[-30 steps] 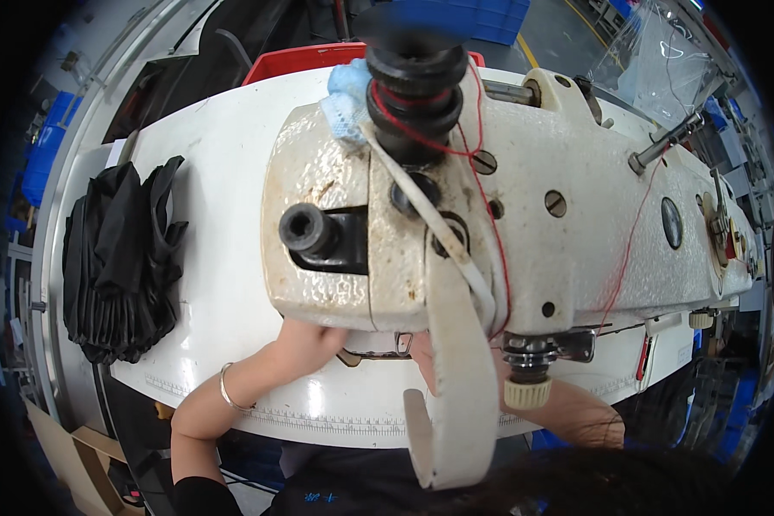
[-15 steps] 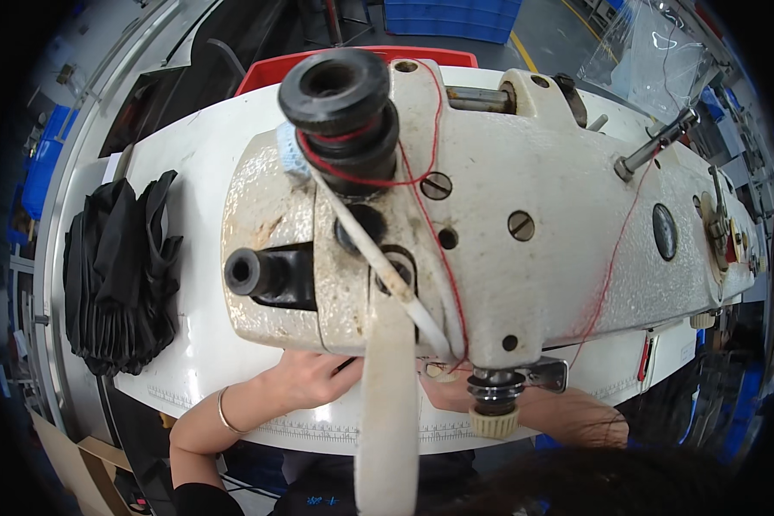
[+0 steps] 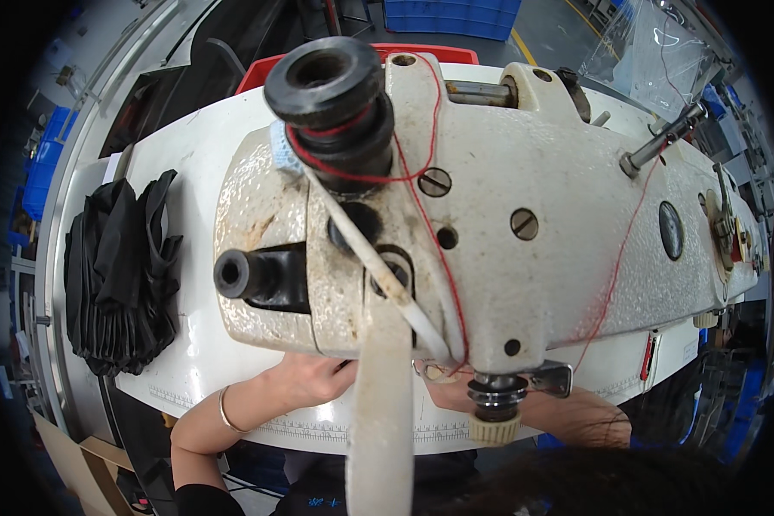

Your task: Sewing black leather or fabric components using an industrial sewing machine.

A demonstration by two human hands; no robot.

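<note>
The cream head of a sewing machine (image 3: 593,241) fills the middle of the picture and hides much of what my hands touch. Below its left end, my left hand (image 3: 314,381) rests low over the table, fingers curled together. A small dark bit shows at its fingertips, too little to identify. My right hand (image 3: 445,394) is across from it, partly behind the ribbed thread tension knob (image 3: 495,427), its fingers mostly covered. Red thread (image 3: 428,217) winds round the black post (image 3: 322,82) and runs down the machine's front. A pale lever (image 3: 382,413) hangs between my hands.
A stack of gathered black fabric (image 3: 120,275) lies on the white table (image 3: 202,215) at the left. A printed ruler strip (image 3: 318,429) follows the near edge. Red-handled tool (image 3: 647,357) lies at right. Behind stand a red tray (image 3: 262,73) and a blue crate (image 3: 451,19).
The machine head appears slightly further left in the picture, its top post also higher. Both hands stay almost where they were, and the black fabric stack has not moved.
</note>
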